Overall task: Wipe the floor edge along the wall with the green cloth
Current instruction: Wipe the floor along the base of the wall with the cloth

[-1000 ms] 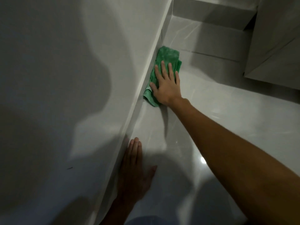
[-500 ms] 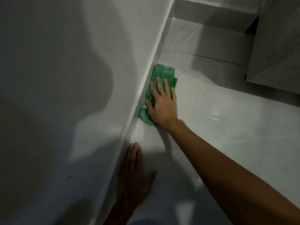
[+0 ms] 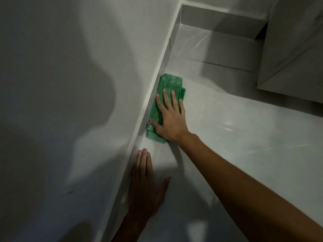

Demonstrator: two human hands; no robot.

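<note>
The green cloth (image 3: 170, 83) lies folded on the pale tiled floor, pushed against the skirting (image 3: 148, 102) at the foot of the white wall. My right hand (image 3: 170, 117) presses flat on the cloth, fingers spread and pointing away from me, covering its near half. My left hand (image 3: 145, 186) rests flat on the floor beside the skirting, nearer to me, holding nothing and a little apart from the cloth.
The white wall (image 3: 70, 84) fills the left side. A pale cabinet (image 3: 293, 49) overhangs the floor at the upper right. The far wall's skirting (image 3: 218, 20) closes the corner ahead. Glossy floor tiles (image 3: 244, 137) stretch to the right.
My right hand has drawn the cloth back along the skirting toward me. My left hand has stayed flat in its place on the floor.
</note>
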